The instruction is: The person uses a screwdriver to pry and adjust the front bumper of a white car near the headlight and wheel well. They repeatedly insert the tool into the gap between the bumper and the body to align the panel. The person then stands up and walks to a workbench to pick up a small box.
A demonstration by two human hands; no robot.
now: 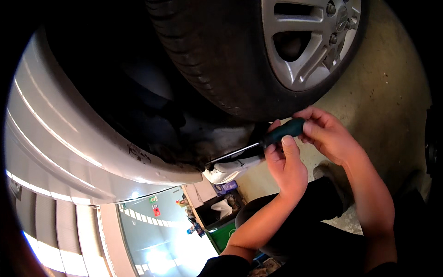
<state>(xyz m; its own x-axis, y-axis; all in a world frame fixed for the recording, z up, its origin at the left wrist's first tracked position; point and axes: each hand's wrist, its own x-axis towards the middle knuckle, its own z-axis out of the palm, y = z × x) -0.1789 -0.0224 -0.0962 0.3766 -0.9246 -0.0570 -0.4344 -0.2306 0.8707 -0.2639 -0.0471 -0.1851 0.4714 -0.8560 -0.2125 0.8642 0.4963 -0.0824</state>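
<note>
A screwdriver with a dark green handle and a long metal shaft is in both my hands. With thumb and fingers, my left hand grips the front of the handle, near the shaft. Around the butt end of the handle close the fingers of my right hand. The tip reaches the lower end of a silver fender, beside a white body edge; dirt and shadow hide what exactly it touches. Dark scuffed or rusty patches mark the fender's rim.
Just above my hands is a black tire on a silver alloy wheel. The wheel well behind it is dark. Concrete floor lies to the right. Beyond the car stand a green-sided bin and boxes; my knees are close below.
</note>
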